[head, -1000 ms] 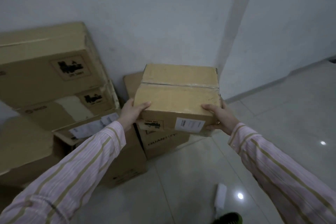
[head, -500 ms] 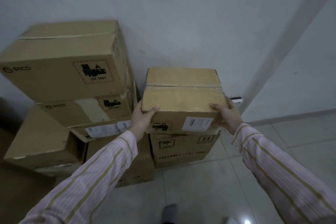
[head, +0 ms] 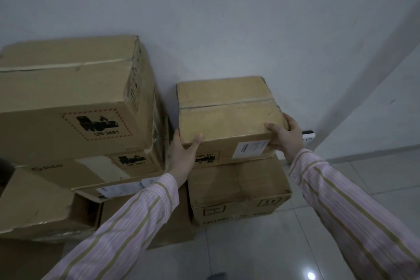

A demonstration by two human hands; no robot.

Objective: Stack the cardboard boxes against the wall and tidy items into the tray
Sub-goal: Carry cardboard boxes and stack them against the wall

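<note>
A small taped cardboard box (head: pixel 227 111) with a white label on its front rests on a lower cardboard box (head: pixel 238 191) close to the wall. My left hand (head: pixel 184 152) grips its front left corner, thumb on top. My right hand (head: pixel 286 136) grips its front right corner, thumb on top and fingers round the side. No tray is in view.
To the left stands a stack of large cardboard boxes (head: pixel 68 98) marked UN 3481, with a tilted open box (head: pixel 34 207) at the bottom left. A white wall (head: pixel 227 18) is behind, with a white socket (head: pixel 308 135) low on it. Grey tiled floor (head: pixel 363 177) lies to the right.
The small box has moved forward and down onto the lower box near the wall, both hands still on it. My view has come closer to the stack.
</note>
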